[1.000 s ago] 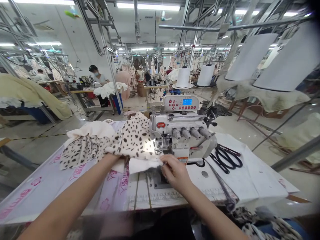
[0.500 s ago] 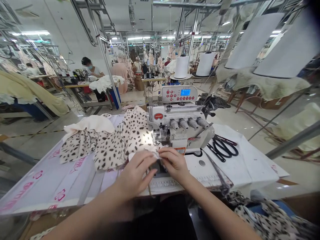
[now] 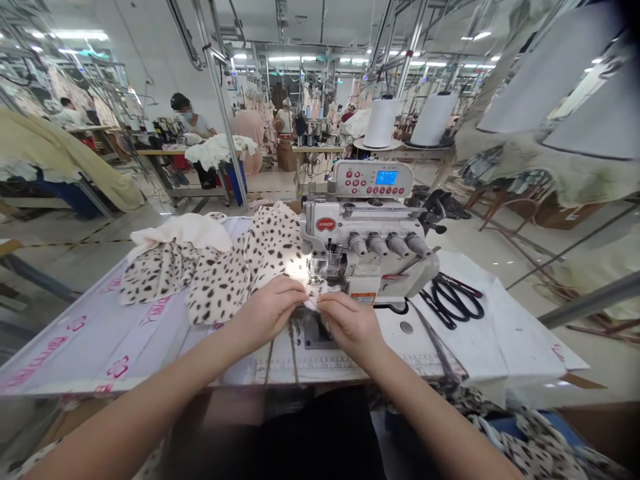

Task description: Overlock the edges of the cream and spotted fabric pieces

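A white overlock sewing machine stands on the table, its lamp lighting the needle area. Cream fabric with dark spots runs from the left up to the presser foot. My left hand pinches the near edge of this fabric just in front of the foot. Close beside it, my right hand pinches the same edge between thumb and fingers. A small pale fold of cloth shows between the two sets of fingertips. The fingertips themselves are partly hidden by the cloth.
Black-handled scissors lie on the white sheet right of the machine. More spotted fabric is heaped at lower right. Large white thread cones stand behind the machine. A masked person sits at another table at back left.
My left hand's spread fingers have closed into a pinch on the fabric edge, nearer my right hand. The view has shifted slightly, moving the machine rightward in the picture.
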{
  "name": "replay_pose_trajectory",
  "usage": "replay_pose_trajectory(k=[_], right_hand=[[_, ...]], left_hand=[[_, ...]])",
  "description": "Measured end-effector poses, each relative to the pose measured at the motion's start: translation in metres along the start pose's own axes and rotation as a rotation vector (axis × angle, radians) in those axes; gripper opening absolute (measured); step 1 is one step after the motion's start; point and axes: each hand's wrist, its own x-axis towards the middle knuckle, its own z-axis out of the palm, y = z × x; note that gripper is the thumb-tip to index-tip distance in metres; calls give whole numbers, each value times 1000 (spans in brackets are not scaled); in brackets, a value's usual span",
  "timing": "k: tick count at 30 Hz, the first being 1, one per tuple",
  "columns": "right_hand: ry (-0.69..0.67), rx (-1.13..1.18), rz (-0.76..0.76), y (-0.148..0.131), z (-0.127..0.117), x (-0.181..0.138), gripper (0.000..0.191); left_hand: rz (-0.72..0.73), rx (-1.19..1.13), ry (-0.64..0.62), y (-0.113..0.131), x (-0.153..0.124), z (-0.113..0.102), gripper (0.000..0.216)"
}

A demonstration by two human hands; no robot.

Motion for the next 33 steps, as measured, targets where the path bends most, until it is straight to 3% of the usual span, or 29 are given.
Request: replay_pose_trajectory(k=[6, 10, 14, 18, 24, 28, 33], right_hand=[[-95, -276, 64, -9, -4, 11, 19], [-73, -268, 84, -12, -3, -5, 26], [46, -153, 158, -3, 8, -48, 30], [-61, -163, 339, 9, 23, -78, 24], [-77, -164, 347, 19, 34, -86, 22], [-99, -77, 389, 25, 32, -90, 23], [-15, 254, 561, -1, 20, -89, 24]], left_hand=[[-126, -2, -62, -15, 18, -2, 23], [-194, 25, -106, -25, 30, -2, 25], [-295, 12, -45, -40, 41, 1, 22], [-360, 19, 6, -66, 63, 5, 20], [-523, 107, 115, -91, 89, 11, 10], [-582, 50, 136, -69, 47, -10, 12], [-597, -183, 11, 11, -77, -65, 12]])
